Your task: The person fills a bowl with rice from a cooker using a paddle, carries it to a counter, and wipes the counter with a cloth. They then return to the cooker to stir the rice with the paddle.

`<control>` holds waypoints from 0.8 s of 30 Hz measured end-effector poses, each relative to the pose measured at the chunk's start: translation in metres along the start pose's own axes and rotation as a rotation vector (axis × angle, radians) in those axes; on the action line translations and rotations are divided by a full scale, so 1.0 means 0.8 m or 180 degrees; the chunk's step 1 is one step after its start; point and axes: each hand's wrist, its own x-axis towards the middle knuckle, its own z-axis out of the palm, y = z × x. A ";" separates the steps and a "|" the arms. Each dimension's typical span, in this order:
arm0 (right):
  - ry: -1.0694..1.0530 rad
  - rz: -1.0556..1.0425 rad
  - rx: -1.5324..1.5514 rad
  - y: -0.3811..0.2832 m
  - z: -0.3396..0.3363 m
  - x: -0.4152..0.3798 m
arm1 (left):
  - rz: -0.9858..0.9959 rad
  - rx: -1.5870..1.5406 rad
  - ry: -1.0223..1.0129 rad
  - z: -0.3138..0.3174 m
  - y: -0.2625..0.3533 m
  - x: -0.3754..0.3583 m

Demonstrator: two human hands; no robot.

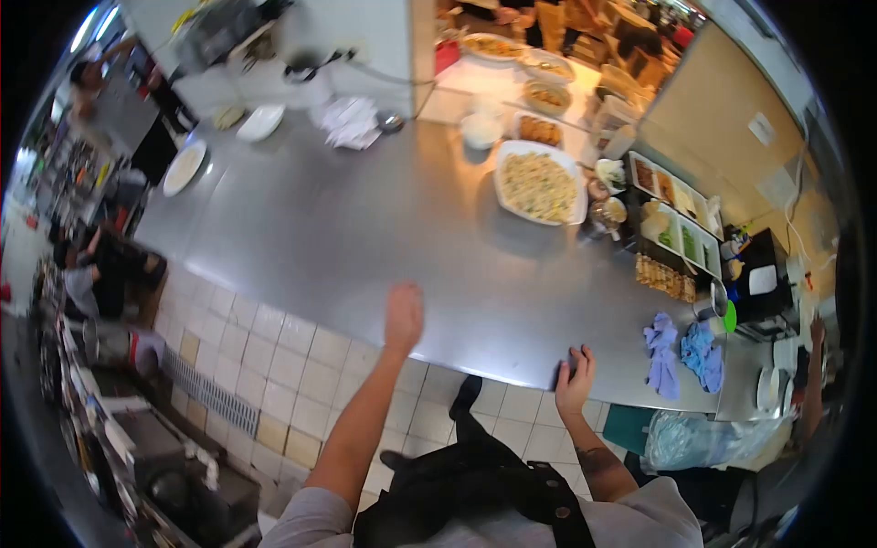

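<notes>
My left hand (403, 315) hovers over the near edge of a steel counter (365, 228), fingers curled loosely, holding nothing. Farther right, my right hand (575, 379) rests on the counter's front edge, fingers spread flat on the metal, empty. The thing nearest my right hand is a pair of blue and purple cloths (681, 352) lying on the counter. A large white plate of noodles (540, 183) sits farther back on the counter.
Condiment trays (676, 219) line the counter's right end. White plates (184, 166) and a crumpled cloth (347, 121) sit at the far left. More dishes of food (539, 91) stand at the back. Another person (100, 269) crouches at left; a hand (816, 333) shows far right.
</notes>
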 end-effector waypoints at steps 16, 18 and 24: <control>-0.3268 -0.2762 -0.0038 -0.178 0.343 -0.209 | -0.4733 0.0113 -0.2508 -0.164 0.070 -0.707; -0.3014 -0.2763 -0.0014 -0.212 0.389 -0.178 | -0.4864 0.0169 -0.2236 -0.150 0.061 -0.704; -0.1805 -0.2789 -0.0450 -0.275 0.532 -0.093 | -0.4065 0.0856 -0.1737 -0.077 0.056 -0.743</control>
